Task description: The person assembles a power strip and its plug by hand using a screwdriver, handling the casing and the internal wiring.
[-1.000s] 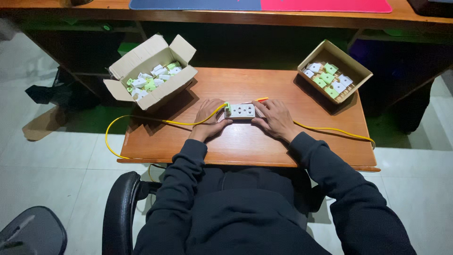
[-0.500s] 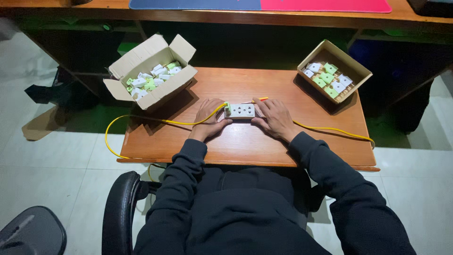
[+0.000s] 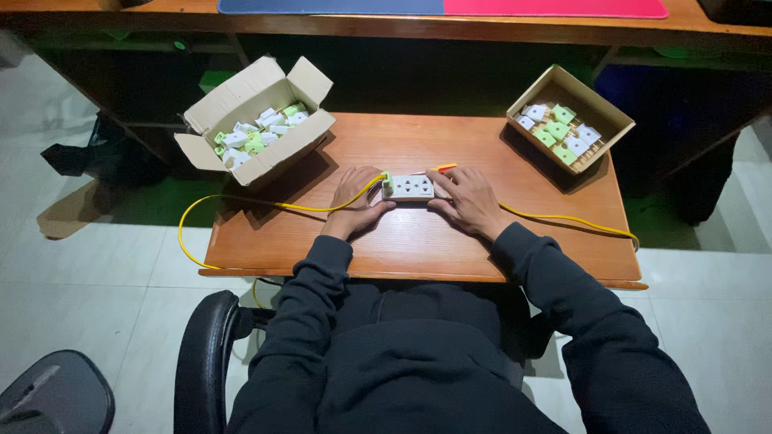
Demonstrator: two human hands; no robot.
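A white power strip (image 3: 408, 187) lies flat in the middle of a small wooden table (image 3: 418, 241). My left hand (image 3: 354, 201) rests on the table against its left end, fingers curled around that end. My right hand (image 3: 466, 199) covers its right end with fingers spread over it. A yellow cable (image 3: 241, 201) runs from the strip's left end off the table's left edge. A second yellow cable (image 3: 563, 219) trails to the right past my right wrist. A small orange-tipped piece (image 3: 445, 168) lies just behind the strip.
An open cardboard box (image 3: 265, 153) with several white and green plugs sits at the table's back left corner. A smaller open box (image 3: 599, 108) with similar parts sits at the back right. A long wooden desk (image 3: 402, 24) stands behind. A black chair (image 3: 201, 354) is under me.
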